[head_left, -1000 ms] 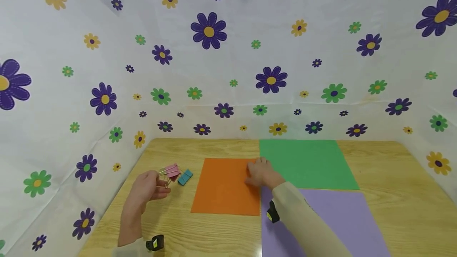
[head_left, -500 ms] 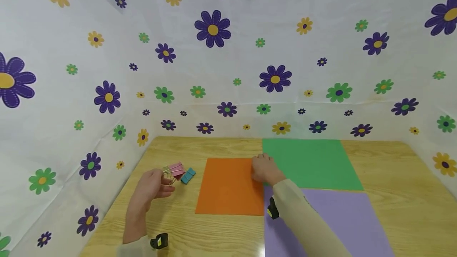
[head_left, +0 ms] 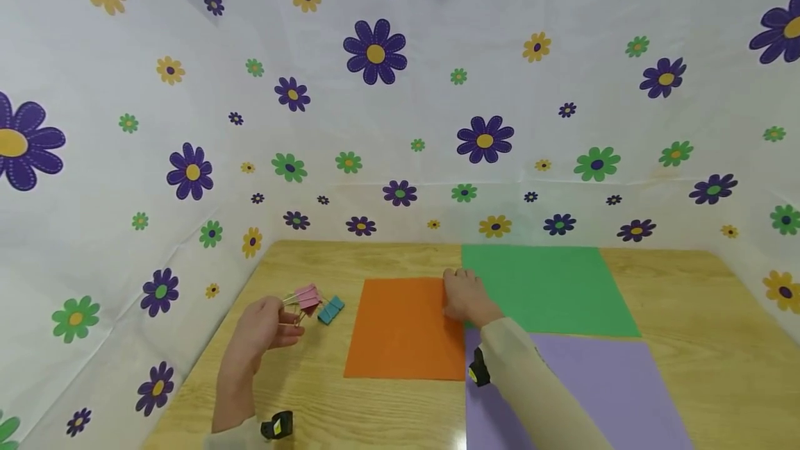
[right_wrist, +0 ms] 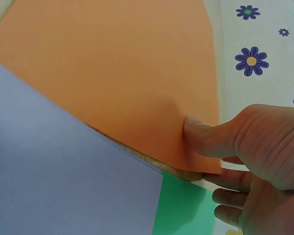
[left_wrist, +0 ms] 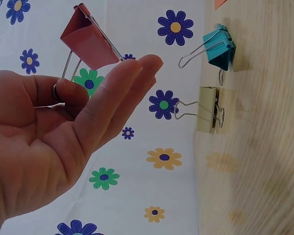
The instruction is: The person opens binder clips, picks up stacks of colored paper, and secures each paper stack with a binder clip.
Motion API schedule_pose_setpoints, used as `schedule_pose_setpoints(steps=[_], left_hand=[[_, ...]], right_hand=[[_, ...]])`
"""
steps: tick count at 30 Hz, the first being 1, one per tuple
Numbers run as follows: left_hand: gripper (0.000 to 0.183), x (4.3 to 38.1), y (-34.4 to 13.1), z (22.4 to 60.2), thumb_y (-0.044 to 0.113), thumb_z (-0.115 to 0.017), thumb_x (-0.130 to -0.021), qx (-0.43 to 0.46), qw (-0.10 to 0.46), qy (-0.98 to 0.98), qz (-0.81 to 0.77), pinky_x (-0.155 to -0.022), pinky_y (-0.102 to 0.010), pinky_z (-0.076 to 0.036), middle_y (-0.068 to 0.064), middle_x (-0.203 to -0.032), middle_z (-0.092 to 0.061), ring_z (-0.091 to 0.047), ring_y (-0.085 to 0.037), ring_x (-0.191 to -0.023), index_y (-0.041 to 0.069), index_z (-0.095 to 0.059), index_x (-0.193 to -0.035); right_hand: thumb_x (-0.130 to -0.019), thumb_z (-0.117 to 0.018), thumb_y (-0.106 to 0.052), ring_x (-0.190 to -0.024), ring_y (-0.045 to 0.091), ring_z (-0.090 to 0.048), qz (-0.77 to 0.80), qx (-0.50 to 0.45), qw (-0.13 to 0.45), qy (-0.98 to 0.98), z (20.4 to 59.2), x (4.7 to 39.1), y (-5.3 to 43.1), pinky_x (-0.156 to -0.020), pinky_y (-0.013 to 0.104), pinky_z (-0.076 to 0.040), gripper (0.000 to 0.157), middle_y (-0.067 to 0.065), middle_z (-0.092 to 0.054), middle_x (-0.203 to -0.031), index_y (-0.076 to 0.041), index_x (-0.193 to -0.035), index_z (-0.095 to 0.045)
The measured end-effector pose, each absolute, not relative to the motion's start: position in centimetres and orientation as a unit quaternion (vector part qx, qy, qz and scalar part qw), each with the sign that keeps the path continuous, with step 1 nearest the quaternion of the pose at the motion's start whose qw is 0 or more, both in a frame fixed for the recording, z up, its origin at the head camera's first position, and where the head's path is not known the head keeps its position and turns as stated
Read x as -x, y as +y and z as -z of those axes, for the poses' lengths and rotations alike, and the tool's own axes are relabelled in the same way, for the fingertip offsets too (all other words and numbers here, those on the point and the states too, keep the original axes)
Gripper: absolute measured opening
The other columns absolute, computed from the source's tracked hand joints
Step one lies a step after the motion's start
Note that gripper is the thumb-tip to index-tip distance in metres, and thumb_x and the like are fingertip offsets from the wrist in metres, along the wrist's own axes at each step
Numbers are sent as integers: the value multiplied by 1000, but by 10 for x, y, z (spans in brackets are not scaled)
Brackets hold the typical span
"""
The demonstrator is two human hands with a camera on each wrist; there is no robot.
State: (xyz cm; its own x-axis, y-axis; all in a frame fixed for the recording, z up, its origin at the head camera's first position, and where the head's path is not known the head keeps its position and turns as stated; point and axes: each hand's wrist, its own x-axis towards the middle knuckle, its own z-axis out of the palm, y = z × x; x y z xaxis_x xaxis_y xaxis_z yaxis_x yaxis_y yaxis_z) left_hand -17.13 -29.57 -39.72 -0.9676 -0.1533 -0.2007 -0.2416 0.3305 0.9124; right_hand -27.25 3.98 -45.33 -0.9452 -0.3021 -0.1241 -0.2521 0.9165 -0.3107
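Note:
My left hand (head_left: 259,328) grips a pink binder clip (head_left: 307,296) by its wire handles, above the left part of the table. In the left wrist view the clip's body (left_wrist: 90,46) points up past the fingertips. My right hand (head_left: 470,297) pinches the far right corner of an orange paper sheet (head_left: 403,332). Seen from the right wrist, the thumb (right_wrist: 198,134) presses on top while a finger lies under the corner, which is bent up slightly. A teal binder clip (head_left: 331,310) lies on the table just beyond the left hand.
A cream binder clip (left_wrist: 206,110) stands near the teal one, hidden from the head view by the left hand. A green sheet (head_left: 550,290) and a purple sheet (head_left: 581,387) lie right of the orange one on the wooden table (head_left: 400,412). Flowered cloth (head_left: 425,110) surrounds the table.
My right hand's fingers, spread over the orange sheet's right edge before, have drawn together at its far corner and taken hold there. The left hand keeps the pink binder clip; the view has shifted slightly.

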Motion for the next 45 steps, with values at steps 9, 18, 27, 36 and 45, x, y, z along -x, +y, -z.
schedule_pose_setpoints(steps=[9, 18, 27, 36, 45], left_hand=[[39, 170, -291, 394, 16, -26, -101, 118, 32, 820, -560, -70, -35, -60, -19, -103, -65, -72, -21, -79, -11, -49, -116], [39, 172, -288, 394, 16, -25, -100, 117, 30, 817, -563, -72, -35, -60, -20, -103, -62, -71, -20, -80, -10, -48, -120], [38, 172, -289, 395, 16, -23, -102, 112, 31, 820, -561, -73, -34, -60, -21, -105, -62, -70, -18, -81, -9, -48, -115], [33, 171, -290, 395, 18, -26, -103, 117, 24, 818, -562, -75, -29, -59, -18, -104, -59, -68, -20, -87, -6, -49, -107], [31, 177, -291, 399, 21, -23, -107, 126, 3, 796, -592, -88, -20, -52, -15, -108, -38, -52, -24, -104, -5, -40, -107]], right_hand=[[-88, -71, -14, -120, 46, -49, 149, 112, 71, 980, 456, 269, 37, -106, 54, -38, 61, 27, -59, -125, 5, -137, -41], [-80, -59, 5, -55, 20, -40, 290, 32, 64, 954, 457, 270, 39, -49, 32, -32, 56, 9, -50, -69, 11, -132, -40], [-76, -57, 9, -59, 18, -29, 395, 54, 81, 913, 452, 276, 52, -54, 31, -26, 23, 2, -30, -67, -9, -71, -42], [-85, -66, -2, -75, 23, -46, 505, 36, 107, 855, 440, 273, 54, -65, 34, -39, 22, 11, -52, -86, 8, -103, -59], [-93, -60, -7, -98, 27, -57, 592, -4, 109, 798, 431, 265, 63, -77, 36, -49, 42, 22, -59, -123, 8, -132, -51]])
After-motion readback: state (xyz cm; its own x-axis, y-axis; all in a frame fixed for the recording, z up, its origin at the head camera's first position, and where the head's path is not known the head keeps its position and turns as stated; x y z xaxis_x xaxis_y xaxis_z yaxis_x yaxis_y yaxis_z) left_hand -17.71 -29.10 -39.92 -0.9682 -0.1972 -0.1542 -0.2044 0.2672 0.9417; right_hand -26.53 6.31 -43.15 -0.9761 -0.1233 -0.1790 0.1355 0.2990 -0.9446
